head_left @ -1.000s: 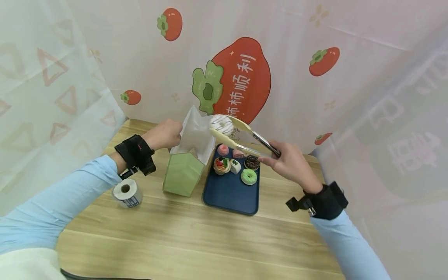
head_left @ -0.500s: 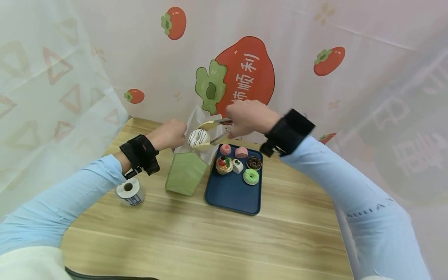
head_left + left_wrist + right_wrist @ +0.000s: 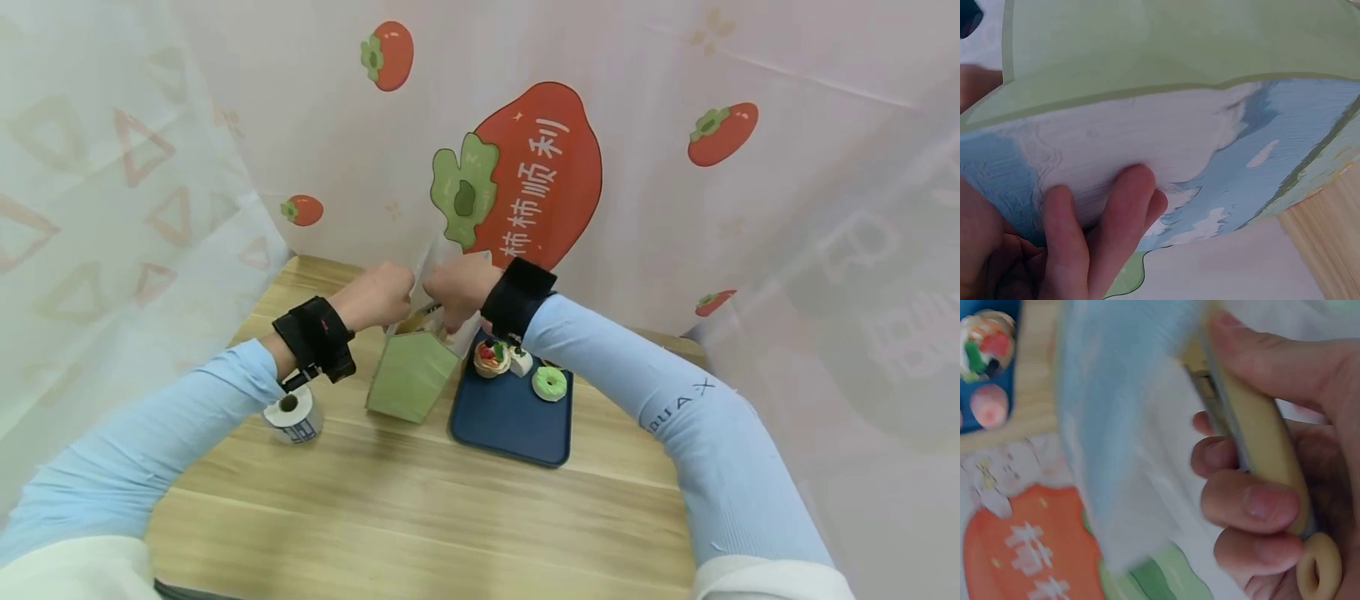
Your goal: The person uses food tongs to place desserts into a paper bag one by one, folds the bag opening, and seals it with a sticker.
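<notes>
A green paper bag (image 3: 412, 379) with a white liner stands on the table. At its upper left edge my left hand (image 3: 381, 293) grips the bag's wall. In the left wrist view, fingertips (image 3: 1132, 194) press on the bag's blue-and-white painted side. Over the bag's mouth is my right hand (image 3: 459, 285), holding tongs (image 3: 1263, 440). The right wrist view shows fingers wrapped round the cream handle, with a ring at its end. The tongs' tips are down inside the bag, and the white striped donut is hidden.
Right of the bag lies a dark blue tray (image 3: 510, 425). It carries a green donut (image 3: 550, 383), a fruit-topped cupcake (image 3: 491, 358) and a small white cake (image 3: 520, 362); the right wrist covers other pastries. A label roll (image 3: 294, 417) stands left of the bag.
My right hand has swung left from above the tray to the bag's mouth, bringing the tongs and white donut down into it. The left hand keeps its hold on the bag.
</notes>
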Tool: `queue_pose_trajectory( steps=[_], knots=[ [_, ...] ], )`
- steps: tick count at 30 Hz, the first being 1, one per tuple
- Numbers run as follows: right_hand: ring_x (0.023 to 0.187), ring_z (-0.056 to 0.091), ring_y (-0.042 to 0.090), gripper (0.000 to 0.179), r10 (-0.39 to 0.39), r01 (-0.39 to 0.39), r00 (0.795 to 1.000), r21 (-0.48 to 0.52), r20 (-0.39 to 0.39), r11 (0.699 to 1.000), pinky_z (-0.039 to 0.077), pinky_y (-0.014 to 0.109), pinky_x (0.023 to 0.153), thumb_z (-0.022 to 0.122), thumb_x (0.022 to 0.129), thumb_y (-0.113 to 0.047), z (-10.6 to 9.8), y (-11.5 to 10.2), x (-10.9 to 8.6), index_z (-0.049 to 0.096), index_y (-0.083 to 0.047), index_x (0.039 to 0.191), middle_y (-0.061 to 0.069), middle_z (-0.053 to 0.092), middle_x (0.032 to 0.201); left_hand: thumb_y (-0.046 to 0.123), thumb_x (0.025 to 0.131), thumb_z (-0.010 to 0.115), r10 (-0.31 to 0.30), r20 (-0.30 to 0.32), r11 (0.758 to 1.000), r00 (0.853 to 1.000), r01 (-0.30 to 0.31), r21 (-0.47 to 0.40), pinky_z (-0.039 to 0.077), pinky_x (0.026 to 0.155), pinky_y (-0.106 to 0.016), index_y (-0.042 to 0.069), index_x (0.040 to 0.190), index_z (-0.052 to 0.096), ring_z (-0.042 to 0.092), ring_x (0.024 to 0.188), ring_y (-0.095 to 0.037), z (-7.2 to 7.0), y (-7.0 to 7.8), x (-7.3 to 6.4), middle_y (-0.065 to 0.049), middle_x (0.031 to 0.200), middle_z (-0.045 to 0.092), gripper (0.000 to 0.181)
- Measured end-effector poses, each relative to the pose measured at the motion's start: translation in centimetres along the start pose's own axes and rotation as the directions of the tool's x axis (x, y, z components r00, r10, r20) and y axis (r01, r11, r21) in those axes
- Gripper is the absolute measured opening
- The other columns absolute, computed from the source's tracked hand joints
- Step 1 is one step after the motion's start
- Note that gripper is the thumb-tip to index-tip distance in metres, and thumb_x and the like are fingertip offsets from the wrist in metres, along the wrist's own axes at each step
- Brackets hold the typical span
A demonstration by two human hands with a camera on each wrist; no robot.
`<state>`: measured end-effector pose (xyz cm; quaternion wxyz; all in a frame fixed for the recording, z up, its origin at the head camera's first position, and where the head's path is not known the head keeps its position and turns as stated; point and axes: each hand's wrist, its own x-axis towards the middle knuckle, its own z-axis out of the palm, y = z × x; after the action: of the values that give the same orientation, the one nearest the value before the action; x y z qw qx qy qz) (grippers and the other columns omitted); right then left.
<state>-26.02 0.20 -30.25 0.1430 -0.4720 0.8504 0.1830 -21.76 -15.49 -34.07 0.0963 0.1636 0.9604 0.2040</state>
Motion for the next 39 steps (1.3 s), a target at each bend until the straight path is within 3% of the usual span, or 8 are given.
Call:
queue_pose_trajectory(
  steps=[2,7,18,23,28,33,36,39],
  knots=[
    [0.062,0.019,0.014,0.034,-0.051,0.051,0.998,0.009,-0.023,0.999,0.019,0.03,0.058,0.062,0.083,-0.007,1.4,-0.1,0.5,0.033,-0.019,0.068,-0.003,0.022,0.068,-0.004,0.088,0.049,0.002,0.003,1.0,1.0,-0.002,0.02,0.04,0.049,-0.025,0.004,0.075,0.06,0.058,0.049,-0.018,0.2,0.0,0.1,-0.011,0.063,0.063,0.018],
    [0.063,0.022,0.014,0.036,-0.111,0.112,0.99,0.006,-0.093,0.994,0.019,0.029,0.059,0.06,0.088,-0.012,3.4,-0.6,1.7,0.034,-0.019,0.064,-0.004,0.024,0.066,-0.005,0.087,0.05,0.016,-0.021,0.999,1.0,-0.016,0.038,0.04,0.046,-0.025,0.004,0.07,0.06,0.057,0.046,-0.019,0.4,-0.2,0.3,-0.01,0.057,0.062,0.022],
    [0.063,0.022,0.015,0.036,-0.074,0.074,0.997,0.02,-0.027,0.997,0.019,0.031,0.059,0.066,0.085,-0.012,2.0,0.1,0.8,0.035,-0.019,0.067,-0.003,0.023,0.068,-0.004,0.088,0.049,-0.027,0.002,1.0,1.0,0.027,0.013,0.042,0.045,-0.024,-0.002,0.082,0.061,0.059,0.048,-0.017,0.1,-0.7,0.2,-0.016,0.072,0.065,0.013],
    [0.062,0.037,0.015,0.032,0.01,-0.01,0.999,0.015,-0.04,1.0,0.028,0.029,0.058,0.08,0.08,-0.033,0.5,1.6,-1.7,0.052,-0.019,0.072,-0.005,0.037,0.067,-0.004,0.086,0.05,-0.016,-0.019,1.0,1.0,0.016,-0.003,0.042,0.046,-0.025,-0.003,0.082,0.062,0.058,0.05,-0.017,0.1,-0.7,0.2,-0.016,0.073,0.064,0.013],
    [0.072,0.054,0.017,0.032,0.099,-0.095,0.994,0.07,-0.056,0.993,0.04,0.029,0.061,0.079,0.081,-0.042,-0.5,2.8,-4.6,0.069,-0.016,0.096,-0.002,0.06,0.079,-0.005,0.085,0.047,0.012,-0.043,1.0,0.999,-0.011,0.029,0.039,0.05,-0.026,0.003,0.071,0.058,0.052,0.05,-0.018,0.0,-1.3,0.3,-0.012,0.065,0.06,0.02],
    [0.078,0.059,0.02,0.046,0.146,-0.136,0.985,0.112,-0.089,0.984,0.048,0.032,0.067,0.075,0.084,-0.047,-0.9,3.6,-7.4,0.067,-0.014,0.115,0.002,0.068,0.089,-0.006,0.084,0.045,0.001,-0.041,0.999,0.999,0.0,0.036,0.04,0.05,-0.026,0.004,0.069,0.056,0.052,0.049,-0.017,-0.1,-2.3,-0.2,-0.009,0.062,0.057,0.021],
    [0.085,0.062,0.021,0.059,0.143,-0.112,0.974,0.175,-0.177,0.978,0.053,0.037,0.076,0.077,0.083,-0.044,-0.2,4.2,-9.3,0.06,-0.014,0.131,0.004,0.07,0.107,-0.005,0.085,0.046,-0.006,-0.045,0.999,0.999,0.008,0.042,0.04,0.051,-0.026,0.004,0.067,0.055,0.051,0.048,-0.017,0.0,-3.1,-0.9,-0.008,0.059,0.056,0.022],
    [0.077,0.06,0.02,0.069,0.139,-0.066,0.949,0.252,-0.285,0.966,0.051,0.037,0.073,0.079,0.083,-0.039,1.6,4.6,-11.2,0.052,-0.013,0.14,0.006,0.07,0.103,-0.005,0.086,0.046,-0.023,-0.052,0.998,0.998,0.026,0.05,0.04,0.052,-0.027,0.005,0.066,0.055,0.049,0.049,-0.017,0.0,-3.8,-1.6,-0.007,0.058,0.054,0.024]
  ],
)
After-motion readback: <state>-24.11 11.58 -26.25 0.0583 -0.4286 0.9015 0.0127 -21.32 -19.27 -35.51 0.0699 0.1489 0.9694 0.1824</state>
